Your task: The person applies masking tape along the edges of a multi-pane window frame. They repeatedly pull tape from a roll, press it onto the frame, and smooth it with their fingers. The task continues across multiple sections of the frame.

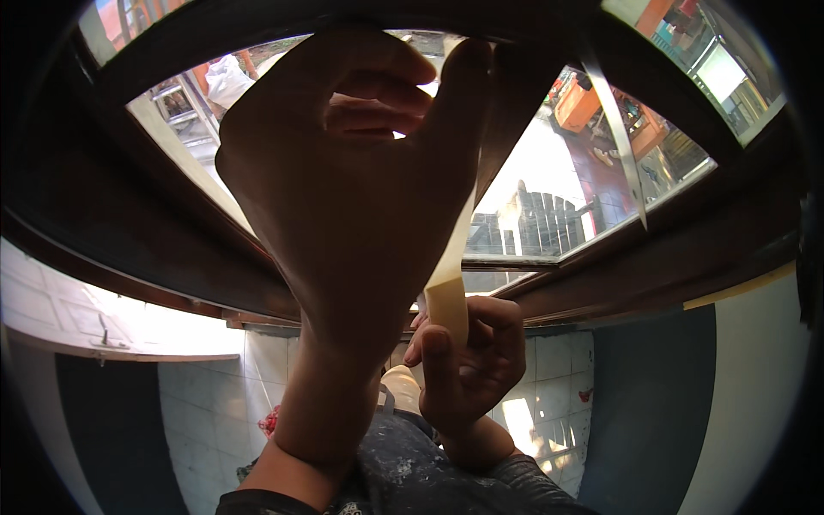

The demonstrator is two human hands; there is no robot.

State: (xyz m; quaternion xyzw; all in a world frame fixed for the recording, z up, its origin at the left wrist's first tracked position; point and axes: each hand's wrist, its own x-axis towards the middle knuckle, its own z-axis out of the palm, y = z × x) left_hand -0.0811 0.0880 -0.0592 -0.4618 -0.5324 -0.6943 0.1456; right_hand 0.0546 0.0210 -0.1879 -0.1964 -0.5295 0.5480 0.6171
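Observation:
My left hand [352, 197] is raised in front of the dark window frame [197, 240], dark against the light. Its fingers are curled and its thumb points up against the upright bar. A pale yellow strip of masking tape [446, 300] runs from beside that thumb down to my right hand [472, 360]. Lower and nearer my body, the right hand grips the tape's lower part between thumb and fingers. Whether a roll sits in the right palm is hidden. The left hand covers the tape's upper end.
Another thin strip [618, 129] hangs across the right pane. Yellow tape [738, 287] lies along the wall edge at right. A white panel with a latch [103, 330] stands at left. Below are pale floor tiles [549, 360]; orange furniture [579, 103] shows through the glass.

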